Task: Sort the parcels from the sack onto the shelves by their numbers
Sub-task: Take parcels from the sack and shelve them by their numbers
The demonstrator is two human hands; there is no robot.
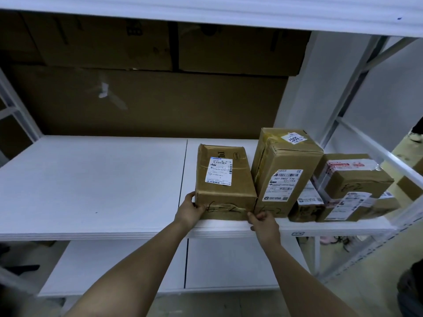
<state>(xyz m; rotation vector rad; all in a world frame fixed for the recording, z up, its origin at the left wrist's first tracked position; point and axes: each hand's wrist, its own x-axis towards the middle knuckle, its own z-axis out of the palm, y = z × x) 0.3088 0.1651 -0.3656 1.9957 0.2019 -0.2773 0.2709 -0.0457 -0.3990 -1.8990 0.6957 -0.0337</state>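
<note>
We note the left hand (190, 210) and right hand (263, 221), fingers curled, gripping the parcel (225, 181) on the shelf (91, 179).

Five brown cardboard parcels are sitting on the middle shelf (91, 179): a flat parcel (225, 179), a tall parcel (283, 170) touching its right side, a small low parcel (305, 205), a taped parcel (350, 177) and a long parcel (357, 207) beneath it. Two hands are showing, the left hand (188, 210) and the right hand (264, 221). Three white shelves are showing in all.
</note>
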